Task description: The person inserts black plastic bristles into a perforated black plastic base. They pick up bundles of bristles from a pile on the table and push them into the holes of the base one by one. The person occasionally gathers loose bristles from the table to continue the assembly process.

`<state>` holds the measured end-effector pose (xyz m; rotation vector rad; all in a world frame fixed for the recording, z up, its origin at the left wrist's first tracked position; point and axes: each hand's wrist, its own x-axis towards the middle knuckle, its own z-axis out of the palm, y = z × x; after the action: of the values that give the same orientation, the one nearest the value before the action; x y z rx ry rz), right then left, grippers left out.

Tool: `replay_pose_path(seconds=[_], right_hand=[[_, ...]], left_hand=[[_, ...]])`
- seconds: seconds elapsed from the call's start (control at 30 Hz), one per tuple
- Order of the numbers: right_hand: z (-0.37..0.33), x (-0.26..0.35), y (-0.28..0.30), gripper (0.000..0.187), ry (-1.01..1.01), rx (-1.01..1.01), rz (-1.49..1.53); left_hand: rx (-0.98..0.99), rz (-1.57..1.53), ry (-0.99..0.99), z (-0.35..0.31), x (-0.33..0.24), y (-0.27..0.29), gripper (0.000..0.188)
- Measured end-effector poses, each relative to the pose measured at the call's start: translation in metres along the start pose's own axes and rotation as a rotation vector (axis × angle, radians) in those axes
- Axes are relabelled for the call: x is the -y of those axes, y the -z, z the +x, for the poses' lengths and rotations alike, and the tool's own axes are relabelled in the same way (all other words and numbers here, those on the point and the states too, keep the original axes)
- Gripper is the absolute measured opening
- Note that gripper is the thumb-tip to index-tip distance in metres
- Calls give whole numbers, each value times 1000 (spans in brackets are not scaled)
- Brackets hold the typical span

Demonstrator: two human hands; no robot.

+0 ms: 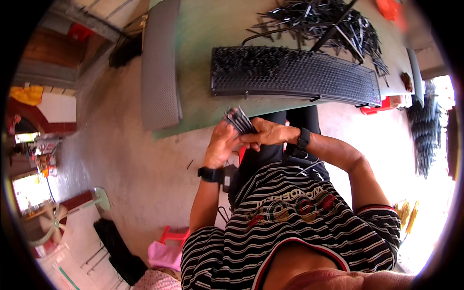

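A small bundle of thin black strips (241, 121) is held between my hands, just off the table's near edge. My right hand (270, 132) grips the bundle, thumb and fingers closed on its lower end. Around the bundle's left side lies my left hand (223, 142), its fingers curled against the strips and slightly blurred. Ahead of both hands, a long black perforated rack (309, 79) rests on the table, its left part filled with many upright black pieces. Behind the rack spreads a loose pile of similar black strips (333, 24).
The greenish tabletop (198, 63) carries a long grey perforated panel (162, 63) along its left edge. A dark metal bar frame (333, 34) stands over the pile. Dark stacked material (425, 130) is at far right; a pink cloth on a red stool (166, 249) is at lower left.
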<state>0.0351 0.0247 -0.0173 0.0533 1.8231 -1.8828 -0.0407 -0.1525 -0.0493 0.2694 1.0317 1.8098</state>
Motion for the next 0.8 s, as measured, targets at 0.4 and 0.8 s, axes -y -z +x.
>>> replay_pose_path(seconds=[0.4, 0.8], right_hand=[[35, 25, -18, 38, -126, -106, 288], [42, 18, 8, 45, 180, -592, 130]], left_hand=[[-273, -369, -199, 22, 2, -9, 29], [-493, -276, -169, 28, -16, -26, 16]])
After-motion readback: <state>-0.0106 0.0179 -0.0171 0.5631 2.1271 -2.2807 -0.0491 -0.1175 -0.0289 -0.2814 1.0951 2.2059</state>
